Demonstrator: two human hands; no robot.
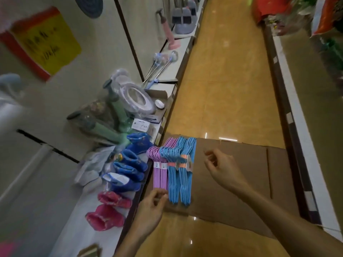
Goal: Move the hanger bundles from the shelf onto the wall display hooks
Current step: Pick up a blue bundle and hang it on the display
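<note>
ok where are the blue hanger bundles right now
In the head view, the blue hanger bundles lie on flattened cardboard, right of the purple bundles.

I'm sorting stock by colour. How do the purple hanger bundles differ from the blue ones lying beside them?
The purple hanger bundles lie nearest the shelf edge; the blue hanger bundles lie further out on the cardboard. Purple carry small white labels, blue have orange bands. The left hand is at the purple bundles' near end; the right hand hovers beside the blue. Both lie flat, side by side, hooks pointing away.

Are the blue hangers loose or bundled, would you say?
Bundled: an orange band wraps the blue hangers, which lie flat on the cardboard.
</note>
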